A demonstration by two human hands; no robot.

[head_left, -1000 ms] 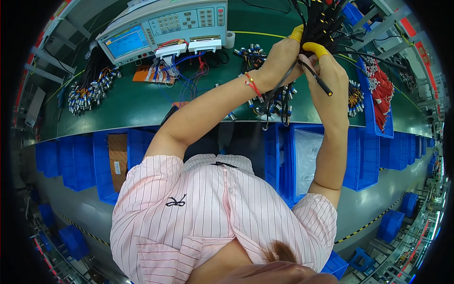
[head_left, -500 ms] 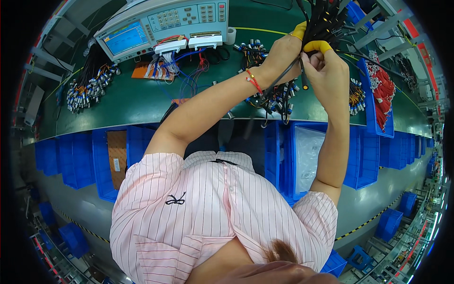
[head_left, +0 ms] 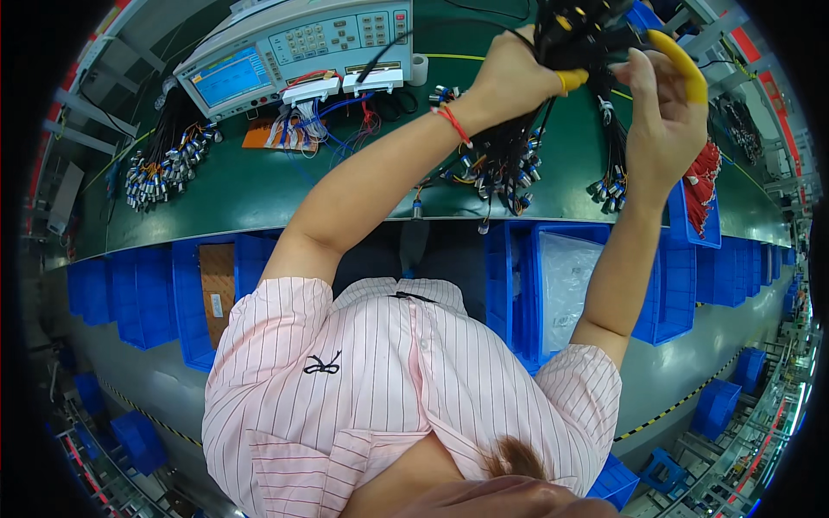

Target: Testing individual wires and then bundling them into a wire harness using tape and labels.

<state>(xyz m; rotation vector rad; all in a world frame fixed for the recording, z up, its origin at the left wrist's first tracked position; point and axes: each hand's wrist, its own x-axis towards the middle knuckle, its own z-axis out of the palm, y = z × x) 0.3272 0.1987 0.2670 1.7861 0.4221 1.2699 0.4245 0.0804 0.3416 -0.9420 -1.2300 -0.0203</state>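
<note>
A thick bundle of black cables (head_left: 574, 52) stands at the top, right of the middle. My left hand (head_left: 516, 73) is closed around its lower side, a yellow finger cot on one fingertip. Just right of the bundle is my right hand (head_left: 661, 112), its thumb and a yellow-cotted finger apart and nothing seen in it. Below my left hand, metal-ended connectors (head_left: 514, 177) with blue rings hang toward the bench edge. One loose black cable (head_left: 423, 33) arcs left over the tester. The bundle partly hides my left fingers.
A bench tester (head_left: 332, 39) with a lit screen stands at the left on the green bench (head_left: 259, 186). Another cable bundle (head_left: 168, 168) lies left of it; a tied one (head_left: 611, 164) lies at right. A blue tray (head_left: 678, 216) holds red pieces. Blue bins (head_left: 142, 293) line the bench front.
My right hand has opened and moved right, off the cables. My left hand has shifted slightly, still holding the bundle. A cable now swings out leftward over the tester.
</note>
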